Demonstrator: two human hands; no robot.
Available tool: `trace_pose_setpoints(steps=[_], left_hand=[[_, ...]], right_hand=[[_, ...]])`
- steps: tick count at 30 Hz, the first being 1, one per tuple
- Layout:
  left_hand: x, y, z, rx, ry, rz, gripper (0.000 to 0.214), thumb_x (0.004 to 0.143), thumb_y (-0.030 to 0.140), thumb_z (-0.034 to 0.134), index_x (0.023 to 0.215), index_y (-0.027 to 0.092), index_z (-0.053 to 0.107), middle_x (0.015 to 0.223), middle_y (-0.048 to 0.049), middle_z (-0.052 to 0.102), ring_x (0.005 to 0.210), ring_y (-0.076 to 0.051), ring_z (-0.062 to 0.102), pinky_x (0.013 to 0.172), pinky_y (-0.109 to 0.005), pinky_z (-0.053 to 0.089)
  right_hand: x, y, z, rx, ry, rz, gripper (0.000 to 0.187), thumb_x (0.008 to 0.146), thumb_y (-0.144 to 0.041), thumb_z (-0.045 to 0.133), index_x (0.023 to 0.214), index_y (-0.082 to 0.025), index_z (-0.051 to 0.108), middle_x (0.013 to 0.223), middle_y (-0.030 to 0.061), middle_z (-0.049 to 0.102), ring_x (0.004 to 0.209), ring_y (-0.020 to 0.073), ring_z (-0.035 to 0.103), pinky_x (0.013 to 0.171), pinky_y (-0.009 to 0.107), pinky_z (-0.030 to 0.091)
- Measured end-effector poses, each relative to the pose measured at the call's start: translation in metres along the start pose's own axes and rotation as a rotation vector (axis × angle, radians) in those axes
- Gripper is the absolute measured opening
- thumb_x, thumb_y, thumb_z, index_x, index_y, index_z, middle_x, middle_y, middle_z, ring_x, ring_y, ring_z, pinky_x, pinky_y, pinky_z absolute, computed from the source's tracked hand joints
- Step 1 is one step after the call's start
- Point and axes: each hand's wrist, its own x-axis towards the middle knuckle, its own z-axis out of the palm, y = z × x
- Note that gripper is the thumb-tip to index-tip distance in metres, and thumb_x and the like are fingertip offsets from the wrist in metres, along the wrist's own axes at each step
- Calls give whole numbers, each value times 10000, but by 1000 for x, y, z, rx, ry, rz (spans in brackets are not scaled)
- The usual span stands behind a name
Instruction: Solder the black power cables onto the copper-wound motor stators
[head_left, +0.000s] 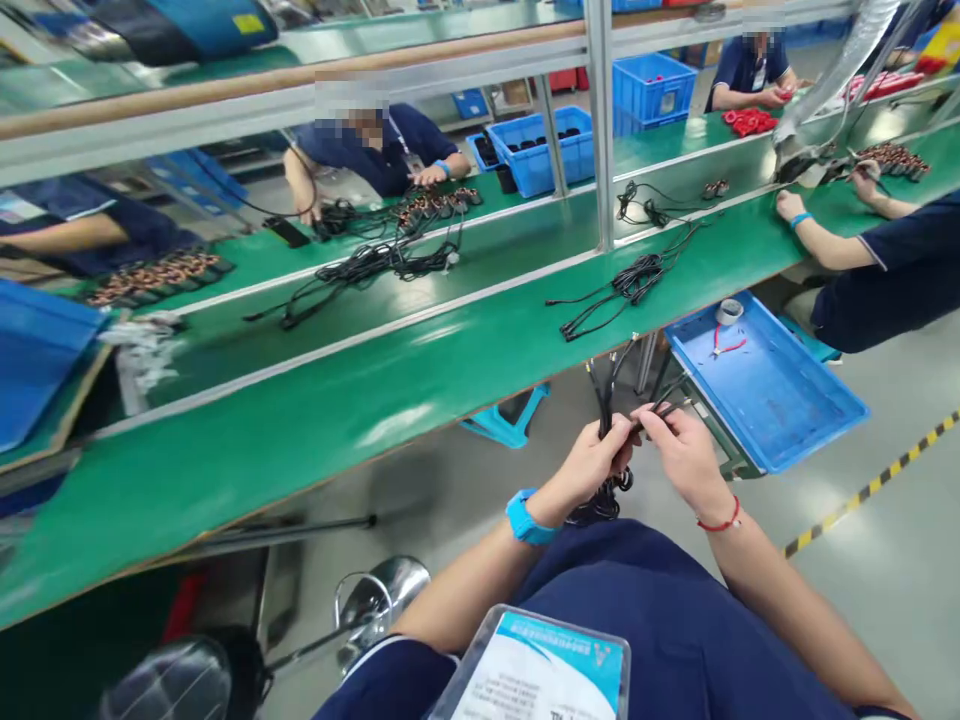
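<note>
My left hand [600, 455] is closed around a bunch of black cables [606, 390], whose ends stick up above the fist. Lower down, the looped rest of the bunch hangs below the hand, close to my lap. Beside it, my right hand [681, 445] pinches black cable ends that point up and to the right. The two hands nearly meet at the thumbs. On the green bench ahead lies another coil of black cable [637, 280], apart from both hands.
A blue tray [795, 415] with red-handled pliers [727, 345] and a tape roll [729, 312] stands right of my hands. The green bench [300, 400] runs across in front. Co-workers sit opposite and at right. A stool [169, 680] stands lower left.
</note>
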Motion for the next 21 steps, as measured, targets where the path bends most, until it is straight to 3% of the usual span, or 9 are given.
trace_pose_setpoints(steps=[3, 6, 9, 11, 13, 15, 17, 19, 21], left_hand=[[-27, -18, 22, -66, 115, -44, 539, 802, 672, 523, 740, 138, 548, 519, 21, 533, 410, -64, 428, 411, -201, 297], [-49, -32, 36, -175, 240, -45, 581, 755, 712, 532, 733, 133, 578, 582, -17, 606, 485, -117, 549, 504, -251, 442], [-59, -42, 30, -207, 346, 49, 685, 697, 802, 488, 663, 125, 582, 609, -56, 634, 564, -152, 610, 615, -299, 500], [-64, -48, 18, -212, 417, 89, 703, 677, 832, 468, 566, 139, 527, 533, -41, 588, 488, -120, 553, 553, -270, 454], [-70, -55, 9, -213, 462, 95, 687, 682, 833, 461, 499, 171, 430, 421, 18, 463, 378, -67, 401, 445, -237, 332], [-79, -59, 6, -208, 445, 77, 664, 694, 806, 486, 476, 192, 363, 359, 63, 336, 335, -42, 269, 403, -232, 212], [-89, -58, 11, -203, 361, 53, 633, 692, 753, 554, 472, 195, 348, 350, 75, 295, 329, -36, 236, 397, -236, 159], [-98, -52, 20, -212, 237, 38, 563, 647, 647, 675, 510, 185, 382, 374, 84, 307, 339, -31, 238, 400, -230, 145], [-104, -42, 28, -249, 126, 48, 480, 603, 544, 726, 605, 186, 407, 431, 94, 330, 356, -29, 237, 404, -218, 136]], right_hand=[[-42, 2, -3, 6, 0, -29, 412, 908, -540, 480, 880, -186, 689, 750, 27, 650, 699, 150, 585, 676, 276, 473], [-78, 3, -6, -1, -2, -108, 390, 938, -500, 445, 852, -196, 674, 827, 53, 674, 770, 179, 615, 727, 303, 483], [-100, 11, -14, -171, 63, -204, 367, 935, -498, 433, 885, -229, 677, 955, 74, 692, 978, 244, 624, 907, 379, 465], [-113, 20, -18, -218, 43, -208, 385, 926, -528, 415, 886, -242, 670, 985, 85, 695, 1026, 273, 622, 947, 413, 454], [-127, 32, -20, -189, 62, -103, 390, 902, -575, 433, 899, -244, 642, 902, 82, 694, 958, 275, 641, 913, 408, 479], [-139, 45, -18, -68, 94, 35, 399, 881, -613, 459, 912, -237, 586, 728, 42, 641, 781, 242, 641, 801, 378, 519], [-144, 58, -13, 97, 72, 136, 420, 867, -638, 477, 915, -225, 538, 582, -21, 510, 574, 181, 556, 620, 325, 513], [-141, 65, -5, 200, 17, 190, 462, 840, -665, 504, 932, -213, 528, 537, -58, 411, 469, 134, 446, 469, 269, 434], [-132, 63, 2, 215, -31, 201, 512, 812, -681, 535, 993, -202, 544, 545, -63, 389, 463, 116, 405, 420, 236, 371]])
